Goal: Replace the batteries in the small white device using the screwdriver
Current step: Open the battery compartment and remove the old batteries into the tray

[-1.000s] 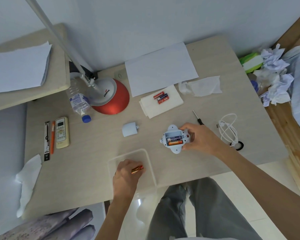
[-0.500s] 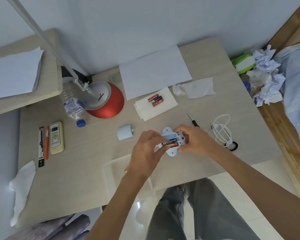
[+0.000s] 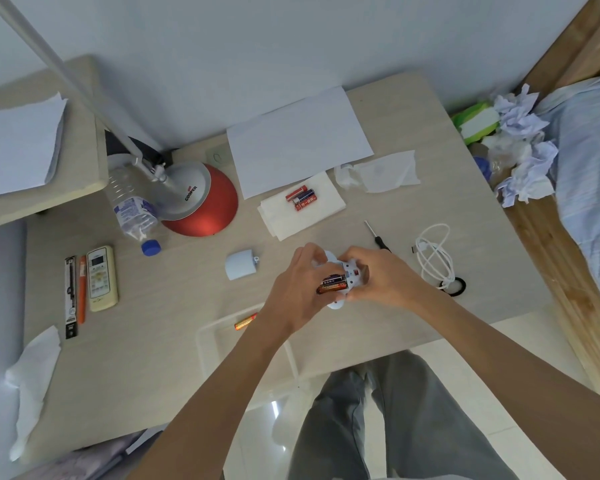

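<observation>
Device: the small white device point(image 3: 347, 271) is held just above the counter point(image 3: 153, 341), a little right of the frame's centre, between both hands, with its open battery bay facing up.
Batteries in bay: 2 batteries point(image 3: 331, 285) lie side by side in the bay, 1 dark and 1 orange.
Left hand: the left hand point(image 3: 298, 289) comes in from the lower left, its fingers curled round the device's left end and its thumb tip at the batteries; whether it pinches a battery cannot be told.
Right hand: the right hand point(image 3: 385, 278) grips the device's right end, fingers wrapped over the top.
Loose battery: 1 orange battery point(image 3: 246, 321) lies in the clear tray point(image 3: 208, 344) at the counter's near edge, below and left of the hands.
Spare batteries: red-and-blue spare batteries point(image 3: 302, 199) rest on a folded tissue point(image 3: 326, 195) above the hands.
Screwdriver: the screwdriver point(image 3: 376, 235) lies on the counter just above the right hand, untouched.
Cover: a small white cover point(image 3: 241, 265) sits on the counter left of the hands.
Around: a red lamp base point(image 3: 205, 206) in the upper left, a remote point(image 3: 101, 278) at the far left, a coiled white cable point(image 3: 433, 258) at the right.
</observation>
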Motion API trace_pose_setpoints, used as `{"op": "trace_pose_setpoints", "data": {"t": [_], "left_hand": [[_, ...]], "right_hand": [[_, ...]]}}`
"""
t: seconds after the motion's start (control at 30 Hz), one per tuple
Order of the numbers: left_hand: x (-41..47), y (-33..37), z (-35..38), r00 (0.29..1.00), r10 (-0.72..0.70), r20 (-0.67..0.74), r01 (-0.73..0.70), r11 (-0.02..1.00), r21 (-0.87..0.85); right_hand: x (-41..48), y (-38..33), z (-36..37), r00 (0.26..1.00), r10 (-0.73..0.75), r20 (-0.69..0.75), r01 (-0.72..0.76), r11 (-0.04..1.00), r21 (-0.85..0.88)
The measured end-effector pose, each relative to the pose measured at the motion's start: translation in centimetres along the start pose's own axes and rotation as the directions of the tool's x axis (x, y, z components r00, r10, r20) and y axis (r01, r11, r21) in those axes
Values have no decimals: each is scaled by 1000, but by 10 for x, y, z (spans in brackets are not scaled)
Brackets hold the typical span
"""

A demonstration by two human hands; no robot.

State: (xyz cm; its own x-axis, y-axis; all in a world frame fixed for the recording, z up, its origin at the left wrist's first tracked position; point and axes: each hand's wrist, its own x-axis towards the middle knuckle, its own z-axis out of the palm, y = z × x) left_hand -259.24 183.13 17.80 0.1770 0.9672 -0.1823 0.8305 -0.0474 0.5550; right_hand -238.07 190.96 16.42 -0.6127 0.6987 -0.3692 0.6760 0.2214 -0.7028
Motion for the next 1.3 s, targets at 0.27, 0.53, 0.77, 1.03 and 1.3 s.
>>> {"op": "trace_pose_setpoints", "data": {"t": [0.27, 0.53, 0.77, 1.03, 1.3], "left_hand": [[-8, -9, 5, 995, -99, 5, 99, 986, -135], [-6, -9, 10, 983, -182, 23, 181, 942, -283], [-3, -3, 10, 952, -306, -12, 271, 859, -435], [-1, -7, 11, 953, -304, -10, 264, 843, -469], [2, -8, 14, 950, -312, 4, 272, 824, -498]], "right_hand": [[0, 2, 0, 1000, -20, -1, 20, 999, -31], [-8, -12, -12, 996, -84, -29, 74, 967, -243], [-13, -31, -26, 918, -376, 121, 373, 721, -585], [13, -43, -47, 833, -398, 384, 548, 495, -674], [21, -35, -50, 788, -364, 497, 616, 472, -630]]}}
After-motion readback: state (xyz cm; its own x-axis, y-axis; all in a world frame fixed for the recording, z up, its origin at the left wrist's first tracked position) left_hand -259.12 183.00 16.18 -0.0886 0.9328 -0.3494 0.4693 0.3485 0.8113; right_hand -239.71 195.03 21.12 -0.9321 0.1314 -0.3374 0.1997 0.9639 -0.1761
